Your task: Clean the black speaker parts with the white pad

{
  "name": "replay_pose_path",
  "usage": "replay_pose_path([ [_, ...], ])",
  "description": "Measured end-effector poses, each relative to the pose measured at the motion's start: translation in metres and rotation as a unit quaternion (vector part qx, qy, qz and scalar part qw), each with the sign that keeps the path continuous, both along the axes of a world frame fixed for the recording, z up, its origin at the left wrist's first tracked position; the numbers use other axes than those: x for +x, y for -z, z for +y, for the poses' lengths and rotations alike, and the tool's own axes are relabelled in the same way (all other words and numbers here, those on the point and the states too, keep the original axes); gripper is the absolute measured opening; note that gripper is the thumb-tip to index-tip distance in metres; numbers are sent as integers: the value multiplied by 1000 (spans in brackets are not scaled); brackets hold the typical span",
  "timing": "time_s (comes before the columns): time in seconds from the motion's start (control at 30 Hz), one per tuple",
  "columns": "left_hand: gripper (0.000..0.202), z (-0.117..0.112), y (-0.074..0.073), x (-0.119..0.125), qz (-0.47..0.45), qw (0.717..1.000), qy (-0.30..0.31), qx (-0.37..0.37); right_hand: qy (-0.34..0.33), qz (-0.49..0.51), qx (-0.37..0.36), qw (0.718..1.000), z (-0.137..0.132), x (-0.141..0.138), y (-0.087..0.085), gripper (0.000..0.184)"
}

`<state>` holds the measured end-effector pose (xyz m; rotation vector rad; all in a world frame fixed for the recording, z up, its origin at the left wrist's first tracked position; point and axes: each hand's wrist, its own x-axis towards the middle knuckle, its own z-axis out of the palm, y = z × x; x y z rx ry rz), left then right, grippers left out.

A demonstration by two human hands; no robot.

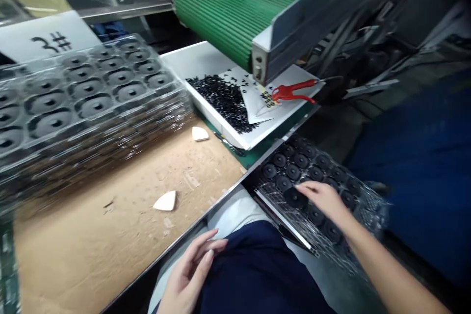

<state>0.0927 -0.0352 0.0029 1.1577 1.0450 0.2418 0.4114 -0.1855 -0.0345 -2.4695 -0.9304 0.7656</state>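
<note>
Workstation bench, topped with brown cardboard [110, 225], fills the left half of the view. At 10 o'clock stands a stack of clear blister trays [84, 103] loaded with black round parts, with a card marked "3#" [47, 39] behind it. Two white wedge-shaped scraps [165, 201] lie loose on the cardboard.

Left hand [191, 270], at 6 o'clock: fingers loosely curled, resting on dark blue cloth [253, 270] across the lap, holding nothing.

At 12 o'clock a green ribbed conveyor [228, 10] ends above a white bin [198, 61] holding small black offcuts [224, 98]. Red snips [290, 91] lie on the bin's right end.

Below bench level, at 4 o'clock, sits a clear tray of black discs [279, 206]. Its long axis appears to run from 10 o'clock to 4 o'clock. From the left hand it lies toward 2 o'clock, well apart. The right hand [326, 198] is directly over it and clearly the nearer.

Right hand: palm down, fingers extended and slightly spread, fingertips touching one black disc [294, 197] near the tray's near-left edge. No pinch is evident. Whether the disc is lifted from its pocket cannot be determined.
</note>
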Motion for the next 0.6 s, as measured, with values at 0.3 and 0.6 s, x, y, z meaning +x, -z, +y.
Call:
replay_pose_path([
  [0.3, 47, -3, -11, 42, 49, 998, 42, 4, 152, 18, -260, 953, -199, 45, 48, 26],
  [0.6, 42, -11, -13, 46, 67, 994, 70, 40, 160, -83, -227, 957, -197, 59, 36, 24],
])
